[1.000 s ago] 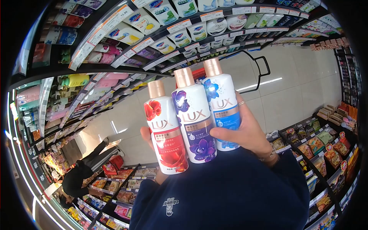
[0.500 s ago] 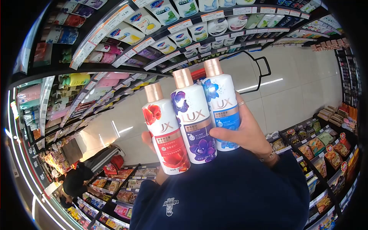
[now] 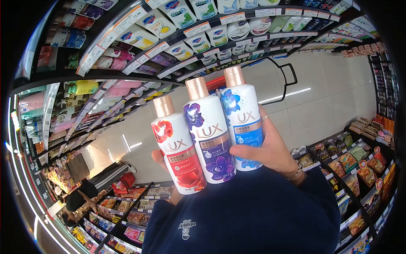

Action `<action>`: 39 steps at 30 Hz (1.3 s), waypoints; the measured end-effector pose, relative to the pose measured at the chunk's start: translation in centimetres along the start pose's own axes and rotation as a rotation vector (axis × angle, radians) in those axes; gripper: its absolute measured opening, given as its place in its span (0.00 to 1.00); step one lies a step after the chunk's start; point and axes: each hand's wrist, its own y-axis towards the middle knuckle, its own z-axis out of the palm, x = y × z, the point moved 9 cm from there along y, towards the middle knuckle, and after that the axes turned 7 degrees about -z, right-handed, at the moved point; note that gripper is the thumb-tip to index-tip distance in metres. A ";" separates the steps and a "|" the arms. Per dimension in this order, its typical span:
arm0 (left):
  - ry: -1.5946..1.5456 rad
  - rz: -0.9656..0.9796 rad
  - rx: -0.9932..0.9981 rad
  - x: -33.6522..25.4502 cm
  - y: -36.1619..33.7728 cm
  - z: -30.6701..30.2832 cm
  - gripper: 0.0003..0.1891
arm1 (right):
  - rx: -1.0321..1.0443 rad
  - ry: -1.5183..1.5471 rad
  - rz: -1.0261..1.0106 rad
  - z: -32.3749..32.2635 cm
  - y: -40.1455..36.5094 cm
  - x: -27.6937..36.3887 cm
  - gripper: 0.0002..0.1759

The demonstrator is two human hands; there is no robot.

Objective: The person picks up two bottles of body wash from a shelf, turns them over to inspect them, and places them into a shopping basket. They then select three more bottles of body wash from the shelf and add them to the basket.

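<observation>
Three white LUX body wash bottles with rose-gold caps are held side by side, labels facing me. At the left is the red-labelled bottle (image 3: 179,154), with fingers of my left hand (image 3: 157,156) at its outer edge; the rest of that hand is hidden behind it. The purple-labelled bottle (image 3: 210,137) is in the middle and the blue-labelled bottle (image 3: 244,127) at the right. My right hand (image 3: 270,148) is closed round the blue bottle from the right, its thumb lying across the front and reaching the purple bottle's edge.
Shelves of toiletries with price tags (image 3: 232,17) curve across the top. A red basket (image 3: 216,83) with a black handle (image 3: 292,75) is on the tiled floor (image 3: 313,114) behind the bottles. Packaged-food shelves (image 3: 355,165) stand at right and lower left, where another person (image 3: 80,194) is.
The bottles have shifted slightly left, and the red bottle's label has turned more squarely toward me. My right hand keeps its hold. The other person at lower left has moved a little.
</observation>
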 end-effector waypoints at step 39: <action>0.007 0.033 0.094 0.2 0.4 2.1 0.41 | 0.061 -0.004 0.000 0.7 0.2 0.8 0.45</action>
